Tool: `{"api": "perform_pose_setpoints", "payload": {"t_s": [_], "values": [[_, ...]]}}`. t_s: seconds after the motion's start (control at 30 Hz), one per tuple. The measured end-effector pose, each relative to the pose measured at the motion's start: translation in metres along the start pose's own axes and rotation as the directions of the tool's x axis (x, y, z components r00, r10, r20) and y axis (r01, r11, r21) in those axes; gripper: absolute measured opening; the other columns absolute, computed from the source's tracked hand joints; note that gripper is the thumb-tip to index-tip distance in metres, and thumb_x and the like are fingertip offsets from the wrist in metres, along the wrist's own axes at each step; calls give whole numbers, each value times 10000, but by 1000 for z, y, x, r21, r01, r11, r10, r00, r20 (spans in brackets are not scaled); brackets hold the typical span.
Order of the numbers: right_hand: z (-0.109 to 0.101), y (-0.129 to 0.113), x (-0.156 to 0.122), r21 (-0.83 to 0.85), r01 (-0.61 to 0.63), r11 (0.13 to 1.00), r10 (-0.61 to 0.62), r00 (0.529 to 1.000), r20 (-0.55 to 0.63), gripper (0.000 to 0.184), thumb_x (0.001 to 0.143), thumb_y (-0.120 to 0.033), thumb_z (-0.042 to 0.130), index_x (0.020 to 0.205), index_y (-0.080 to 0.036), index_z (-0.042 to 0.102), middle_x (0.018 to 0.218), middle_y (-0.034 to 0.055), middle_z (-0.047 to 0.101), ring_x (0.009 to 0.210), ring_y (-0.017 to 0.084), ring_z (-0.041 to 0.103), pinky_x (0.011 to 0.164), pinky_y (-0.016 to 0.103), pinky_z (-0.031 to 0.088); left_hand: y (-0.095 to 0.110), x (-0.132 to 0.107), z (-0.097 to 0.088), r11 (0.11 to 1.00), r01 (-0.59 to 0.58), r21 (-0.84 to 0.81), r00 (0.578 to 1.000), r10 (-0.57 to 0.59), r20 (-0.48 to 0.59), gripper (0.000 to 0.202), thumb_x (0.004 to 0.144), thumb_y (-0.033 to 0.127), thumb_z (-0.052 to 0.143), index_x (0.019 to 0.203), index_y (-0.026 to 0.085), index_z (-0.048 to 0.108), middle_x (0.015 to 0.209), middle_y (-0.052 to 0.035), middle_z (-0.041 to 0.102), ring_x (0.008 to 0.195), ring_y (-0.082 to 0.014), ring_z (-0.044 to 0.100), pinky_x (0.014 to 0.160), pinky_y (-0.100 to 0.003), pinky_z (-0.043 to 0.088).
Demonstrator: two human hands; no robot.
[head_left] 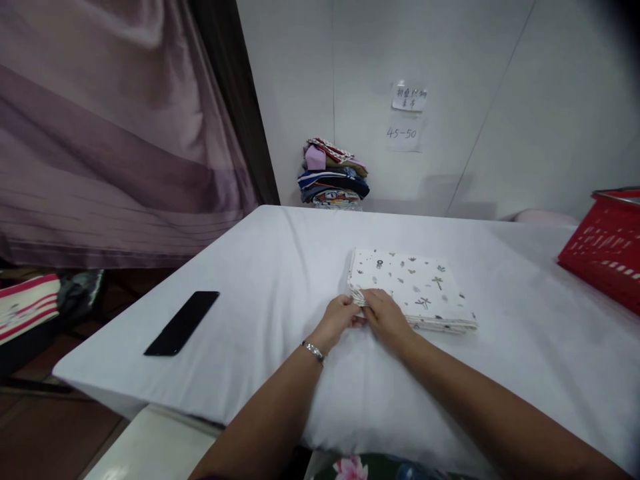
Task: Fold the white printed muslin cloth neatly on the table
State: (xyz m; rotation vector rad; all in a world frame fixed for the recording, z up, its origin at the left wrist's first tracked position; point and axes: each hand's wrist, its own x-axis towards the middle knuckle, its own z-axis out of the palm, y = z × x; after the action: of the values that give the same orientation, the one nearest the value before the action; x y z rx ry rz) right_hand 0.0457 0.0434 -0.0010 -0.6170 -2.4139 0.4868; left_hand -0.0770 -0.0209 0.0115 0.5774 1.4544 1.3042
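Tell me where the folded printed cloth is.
In the head view, the folded printed cloth lies right of centre on the white tablecloth, left of the red basket, with the left hand and right hand at its near left corner.

This is looking like a workroom: handwritten signs (403, 133) are hanging on the wall (290, 73), stacked cloths (334, 179) are sitting by a table (265, 267).

Two sheets carry writing on the pale wall (300, 80), in the upper part of the frame, right of centre. The upper sheet (410, 98) bears handwritten Chinese characters in two lines, four above and two below, too blurred to read with certainty. The lower sheet (403, 133), directly beneath it, reads "45-50", also handwritten, in dark strokes on a light ground.
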Motion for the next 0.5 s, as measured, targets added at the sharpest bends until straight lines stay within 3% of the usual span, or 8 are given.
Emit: {"api": "perform_pose_setpoints", "payload": {"t_s": [0.23, 0.37, 0.5], "values": [[4, 3, -1, -45, 40, 998, -40, 999, -7, 386, 791, -72, 412, 1140, -182, 533, 1048, 102, 589, 974, 227, 509, 838, 378, 425, 17, -10, -13, 999, 47, -21, 998, -46, 44, 660, 673, 290, 700, 1226, 143, 371, 765, -65, 667, 636, -199, 663, 641, -331, 533], [-1, 1, -6, -57, 91, 994, -89, 995, 39, 501, 745, -123, 480, 1244, -159, 448, 1130, 130, 556, 1020, 254, 490, 852, 405, 415, 16, -7, -13, 999, -29, -12, 1000, 29, 4, 667, 693, 279, 671, 1267, 144, 361, 751, -43, 650, 590, -157, 640, 568, -262, 491], [-8, 2, -3, -30, 64, 998, -61, 996, 67, 577, 742, -191, 517, 1305, -166, 392, 1181, 139, 545, 1056, 275, 485, 864, 423, 407, 13, -3, -14, 993, -118, -8, 991, 118, 56, 593, 745, 277, 576, 1283, 161, 356, 760, -29, 635, 609, -142, 632, 498, -211, 401]]}}
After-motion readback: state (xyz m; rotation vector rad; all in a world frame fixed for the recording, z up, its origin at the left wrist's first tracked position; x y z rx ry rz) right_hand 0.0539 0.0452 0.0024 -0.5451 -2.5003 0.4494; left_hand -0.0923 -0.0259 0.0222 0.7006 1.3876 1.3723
